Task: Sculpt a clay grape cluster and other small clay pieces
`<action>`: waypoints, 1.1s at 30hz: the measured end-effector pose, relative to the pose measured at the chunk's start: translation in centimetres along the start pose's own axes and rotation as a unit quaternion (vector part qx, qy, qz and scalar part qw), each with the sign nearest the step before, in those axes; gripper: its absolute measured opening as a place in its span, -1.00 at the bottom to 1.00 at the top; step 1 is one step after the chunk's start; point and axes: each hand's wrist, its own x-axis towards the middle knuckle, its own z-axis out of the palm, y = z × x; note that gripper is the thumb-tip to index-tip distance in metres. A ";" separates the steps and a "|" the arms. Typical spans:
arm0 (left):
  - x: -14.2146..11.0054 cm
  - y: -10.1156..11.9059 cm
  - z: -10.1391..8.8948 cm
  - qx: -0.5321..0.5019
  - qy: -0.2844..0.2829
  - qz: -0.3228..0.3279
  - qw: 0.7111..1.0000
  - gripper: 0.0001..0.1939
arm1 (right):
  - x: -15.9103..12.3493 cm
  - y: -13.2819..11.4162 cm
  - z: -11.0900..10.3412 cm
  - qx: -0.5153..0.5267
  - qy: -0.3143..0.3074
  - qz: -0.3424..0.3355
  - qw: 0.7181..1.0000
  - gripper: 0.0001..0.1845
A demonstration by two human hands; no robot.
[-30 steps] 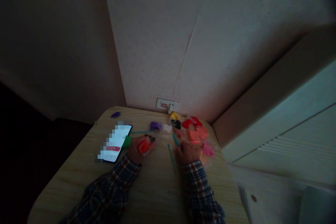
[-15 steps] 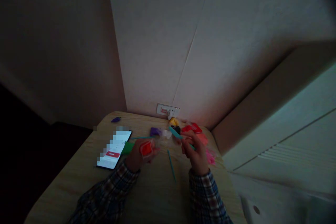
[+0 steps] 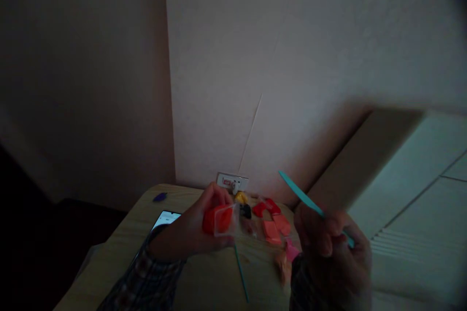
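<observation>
My left hand (image 3: 195, 233) is closed around a clear plastic packet of red modelling clay (image 3: 223, 218), with the packet's see-through edge sticking out to the right over the table. Raised at the right, nearer the camera, my right hand (image 3: 335, 248) grips a teal plastic clay knife (image 3: 299, 193) by its lower end. The blade slants up and left, well apart from the packet. Under my left hand, a thin teal stick (image 3: 241, 274) lies on the wooden table (image 3: 211, 282); its upper end is hidden.
Along the table's back right lie yellow (image 3: 241, 198), black (image 3: 245, 211), red (image 3: 272, 206), coral (image 3: 272, 232) and pink (image 3: 291, 250) pieces. A lit phone (image 3: 164, 218) is partly covered by my left arm. Behind are a purple piece (image 3: 159, 197) and a wall socket (image 3: 232, 181).
My right hand has moved right and closer to the camera with the clay knife. My left hand has shifted right with the packet, turning it sideways. The view has tilted up.
</observation>
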 end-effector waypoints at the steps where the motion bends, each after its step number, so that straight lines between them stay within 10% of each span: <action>1: -0.1 0.0 0.0 0.006 -0.011 0.009 1.000 -0.58 | 0.0 0.0 0.3 -0.004 0.002 -0.007 1.000 -0.83; 11: -0.5 1.2 -2.8 0.205 -0.058 -0.041 0.976 -0.60 | 0.1 -1.2 -0.7 0.089 0.048 -0.055 0.993 -0.64; 16: -0.6 0.7 -2.7 0.108 -0.070 -0.137 0.982 -0.67 | -1.2 -1.3 0.6 -0.029 0.028 0.110 0.993 -0.63; 33: -0.1 1.6 0.2 0.240 -0.067 -0.039 0.968 -0.82 | -0.8 0.4 2.5 -0.083 0.093 0.136 0.983 -0.66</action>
